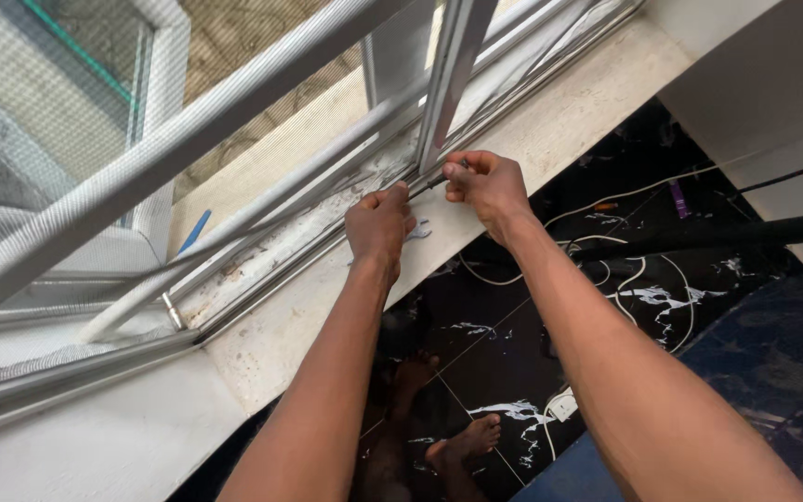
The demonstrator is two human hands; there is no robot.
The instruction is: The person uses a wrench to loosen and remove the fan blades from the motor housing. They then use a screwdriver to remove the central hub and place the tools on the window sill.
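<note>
Two bare forearms, nearest the camera, reach up from the lower edge toward a window sill point(550, 130) of pale stone. Left hand point(380, 226): closed into a fist, knuckles up, resting on the sill at the lower track of the window frame point(309, 209); what it grips is hidden inside the fist. Right hand point(485, 186): fingers curled and pinched on a thin dark tool point(436, 181), whose short visible length runs from the fingers toward the left hand, along the track; the tool's tip cannot be made out. Small silvery wrench point(417, 230): lying flat on the sill, just beside the left hand and below the right. Upright metal bar point(453, 65): rises from the track directly above the right hand. Slanting grey rail point(188, 130): crosses the upper left, with mesh screen point(58, 121) behind it. Blue object point(194, 231): slim, lying beyond the track, well left of the hands; kind not clear. Floor point(476, 372): glossy black tile with white veining, below the sill. White cable point(643, 279): looped loosely over the floor at right. Bare foot point(465, 444): on the tile between the forearms. Dark blue covering point(773, 372): lower right corner.
</note>
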